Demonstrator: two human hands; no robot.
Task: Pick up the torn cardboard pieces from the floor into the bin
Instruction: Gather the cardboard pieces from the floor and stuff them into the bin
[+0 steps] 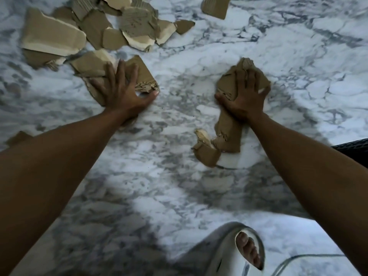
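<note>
Torn brown cardboard pieces lie scattered on a white and grey marble floor (179,186). My left hand (121,92) presses flat, fingers spread, on a brown piece (144,76) at centre left. My right hand (246,96) rests with curled fingers on a long crumpled strip (229,128) at centre right; whether it grips the strip is unclear. A small torn piece (205,150) lies at that strip's near end. A heap of several pieces (95,28) fills the far left. One piece (216,5) lies alone at the top. No bin is clearly in view.
My foot in a white open-toed slipper (235,253) stands at the bottom centre. A thin grey cable (294,259) curves along the floor at the bottom right. A dark object (356,150) pokes in at the right edge. A small cardboard scrap (18,137) lies by my left forearm.
</note>
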